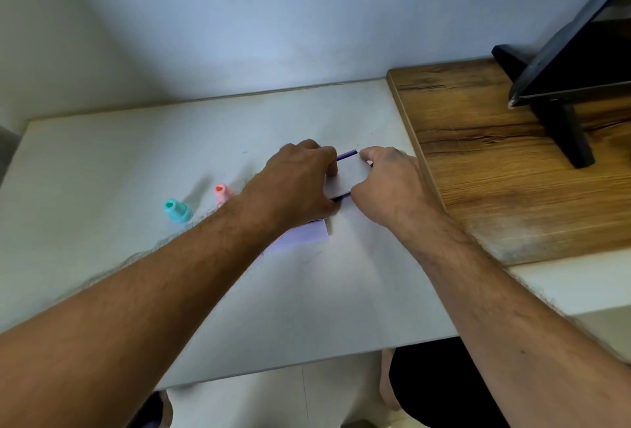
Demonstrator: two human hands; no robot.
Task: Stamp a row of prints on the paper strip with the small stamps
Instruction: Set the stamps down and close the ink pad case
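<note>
A small white pad (346,179) with purple edges sits on the white table (102,154), right of centre. My left hand (297,181) grips its left side and my right hand (389,185) grips its right side, fingers curled over the edges. A pale lilac paper strip (302,235) lies flat just in front of the pad, partly hidden under my left wrist. Two small stamps stand upright to the left: a teal stamp (177,211) and a pink stamp (222,192), the pink one close to my left forearm. Neither hand touches a stamp.
A wooden board (495,161) lies raised on the table's right side, its edge right beside my right hand. A black monitor on a stand (566,86) rests on it. A pale wall runs behind the table. Floor and feet show below the front edge.
</note>
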